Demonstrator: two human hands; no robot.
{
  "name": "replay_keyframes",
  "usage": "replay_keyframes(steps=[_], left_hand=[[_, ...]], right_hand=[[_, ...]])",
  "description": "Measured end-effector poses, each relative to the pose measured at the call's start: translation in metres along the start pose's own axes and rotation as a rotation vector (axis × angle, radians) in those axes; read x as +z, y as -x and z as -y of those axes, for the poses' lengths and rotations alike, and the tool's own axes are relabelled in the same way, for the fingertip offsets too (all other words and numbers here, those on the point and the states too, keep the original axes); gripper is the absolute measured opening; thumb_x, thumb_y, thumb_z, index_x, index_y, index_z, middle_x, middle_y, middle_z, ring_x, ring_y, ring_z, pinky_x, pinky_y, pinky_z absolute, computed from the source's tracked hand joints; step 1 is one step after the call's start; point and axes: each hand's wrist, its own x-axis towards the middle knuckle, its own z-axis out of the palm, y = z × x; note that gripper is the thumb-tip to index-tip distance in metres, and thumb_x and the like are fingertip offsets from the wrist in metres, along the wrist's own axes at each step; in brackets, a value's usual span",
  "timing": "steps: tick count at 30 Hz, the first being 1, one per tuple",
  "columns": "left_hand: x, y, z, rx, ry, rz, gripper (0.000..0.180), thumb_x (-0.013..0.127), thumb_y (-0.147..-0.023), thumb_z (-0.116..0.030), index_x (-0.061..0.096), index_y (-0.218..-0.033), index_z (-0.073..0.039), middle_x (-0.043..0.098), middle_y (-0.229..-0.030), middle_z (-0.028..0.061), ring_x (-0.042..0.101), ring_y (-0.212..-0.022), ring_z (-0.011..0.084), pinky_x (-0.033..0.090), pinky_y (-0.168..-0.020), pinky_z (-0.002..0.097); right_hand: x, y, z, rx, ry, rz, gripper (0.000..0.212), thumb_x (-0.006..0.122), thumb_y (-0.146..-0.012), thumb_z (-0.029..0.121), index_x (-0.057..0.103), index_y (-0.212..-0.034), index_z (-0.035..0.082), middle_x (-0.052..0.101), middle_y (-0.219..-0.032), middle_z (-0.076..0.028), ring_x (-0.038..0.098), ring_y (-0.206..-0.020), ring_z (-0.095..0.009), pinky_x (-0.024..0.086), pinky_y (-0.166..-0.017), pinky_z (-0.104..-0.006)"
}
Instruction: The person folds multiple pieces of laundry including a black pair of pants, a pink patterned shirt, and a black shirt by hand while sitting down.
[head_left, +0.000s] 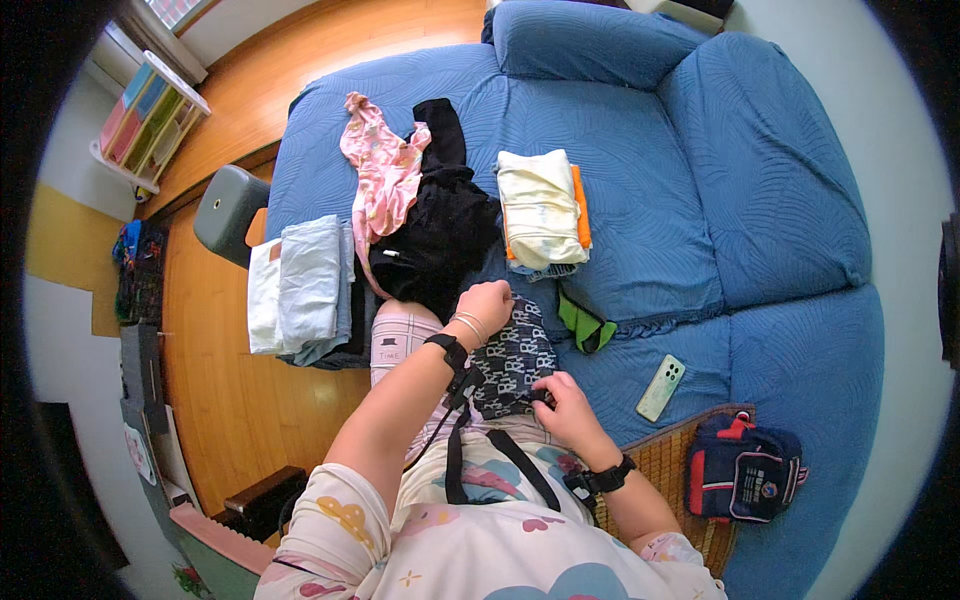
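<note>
A folded dark cloth garment with a pale letter pattern (514,350) lies across my lap. My left hand (486,307) is closed on its upper left edge, fingertips pinched together. At the lower right edge my right hand (566,404) grips the same cloth between thumb and fingers. The exact kind of garment cannot be told. Beyond my left hand lie a crumpled black garment (450,215) and a pink patterned one (385,165), both loosely spread. A folded stack with a cream garment on top (538,205) sits ahead, with orange cloth under it.
Folded light-blue and white clothes (310,280) are stacked at the left sofa edge, near a grey chair-like seat (230,215). A green and black cloth (586,322) lies right of my lap. Farther right are a phone (661,388) and a navy-red bag (745,468) on a woven mat.
</note>
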Motion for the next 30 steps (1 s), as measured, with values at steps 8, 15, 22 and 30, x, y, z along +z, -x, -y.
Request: replay_keyframes(steps=[8, 15, 22, 30], left_hand=[[-0.009, -0.011, 0.013, -0.033, 0.133, -0.131, 0.020, 0.062, -0.086, -0.025, 0.065, -0.092, -0.006, 0.067, -0.084, 0.0165, 0.064, -0.083, 0.0369, 0.051, -0.074, 0.0433], [0.003, 0.030, 0.089, -0.093, 0.296, -0.258, 0.017, 0.060, -0.088, -0.013, 0.062, -0.100, 0.000, 0.067, -0.087, 0.0148, 0.065, -0.080, 0.0262, 0.052, -0.074, 0.0348], [-0.005, 0.057, 0.074, -0.229, 0.501, -0.035, 0.027, 0.064, -0.087, -0.017, 0.064, -0.111, -0.003, 0.069, -0.088, 0.0095, 0.065, -0.080, 0.0205, 0.052, -0.074, 0.0321], [0.014, 0.033, 0.076, -0.170, 0.435, -0.166, 0.019, 0.060, -0.087, -0.017, 0.067, -0.099, -0.003, 0.069, -0.089, 0.0171, 0.067, -0.083, 0.0307, 0.053, -0.076, 0.0362]], right_hand=[[-0.004, -0.002, -0.035, -0.073, 0.179, -0.105, 0.013, 0.060, -0.079, 0.007, 0.059, -0.089, 0.000, 0.058, -0.094, -0.018, 0.058, -0.088, -0.038, 0.049, -0.077, -0.0421], [-0.003, -0.009, 0.001, -0.274, 0.263, -0.194, 0.027, 0.068, -0.074, 0.010, 0.063, -0.101, 0.005, 0.054, -0.122, -0.018, 0.052, -0.110, -0.039, 0.043, -0.094, -0.0458], [0.021, -0.032, 0.026, -0.580, 0.358, 0.083, 0.032, 0.067, -0.073, 0.011, 0.064, -0.105, 0.010, 0.055, -0.120, -0.015, 0.053, -0.110, -0.033, 0.044, -0.092, -0.0431], [0.040, -0.042, 0.014, -0.603, 0.509, 0.143, 0.010, 0.059, -0.073, 0.010, 0.063, -0.082, 0.008, 0.060, -0.111, -0.009, 0.055, -0.104, -0.027, 0.045, -0.085, -0.0400]])
